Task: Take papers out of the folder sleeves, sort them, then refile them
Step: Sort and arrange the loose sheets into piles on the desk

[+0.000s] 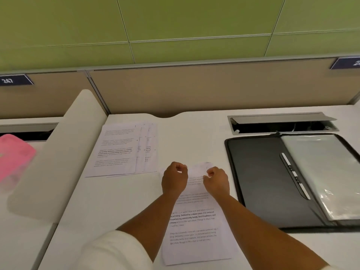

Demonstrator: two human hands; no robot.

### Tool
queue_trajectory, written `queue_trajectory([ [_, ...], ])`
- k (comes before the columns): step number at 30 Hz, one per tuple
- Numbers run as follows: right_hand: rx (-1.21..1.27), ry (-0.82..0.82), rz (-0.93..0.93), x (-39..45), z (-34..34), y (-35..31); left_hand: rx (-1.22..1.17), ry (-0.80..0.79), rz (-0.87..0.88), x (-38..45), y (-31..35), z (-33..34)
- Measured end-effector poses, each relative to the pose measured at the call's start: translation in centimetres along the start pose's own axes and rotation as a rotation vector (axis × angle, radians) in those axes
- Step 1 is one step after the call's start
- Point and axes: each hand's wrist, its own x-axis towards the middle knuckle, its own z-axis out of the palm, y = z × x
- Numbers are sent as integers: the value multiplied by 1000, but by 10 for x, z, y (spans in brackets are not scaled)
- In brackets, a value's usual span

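A printed paper stack (194, 230) lies on the white desk right in front of me. My left hand (174, 179) and my right hand (217, 181) are side by side at its far edge, fingers curled, and seem to pinch the top sheet's upper corners, which looks slightly lifted and blurred. A second, fanned pile of printed sheets (120, 149) lies further back on the left. The black zip folder (257, 178) lies open on the right, its clear plastic sleeves (321, 172) on the right half.
Behind the folder is an open cable tray with a raised grey flap (282, 121). A white curved divider (58, 152) borders the desk on the left, with a pink object (13, 154) beyond it. A beige partition runs along the back.
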Motion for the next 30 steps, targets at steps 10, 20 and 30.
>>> queue_trajectory([
  [10,-104,-7,23,-24,-4,36,-175,-261,-260,-41,1,47],
  [20,-64,-5,7,-29,-5,37,-70,-358,-297,-39,21,52],
  [30,-4,-4,64,-21,-5,47,-64,-317,-313,-36,17,56],
])
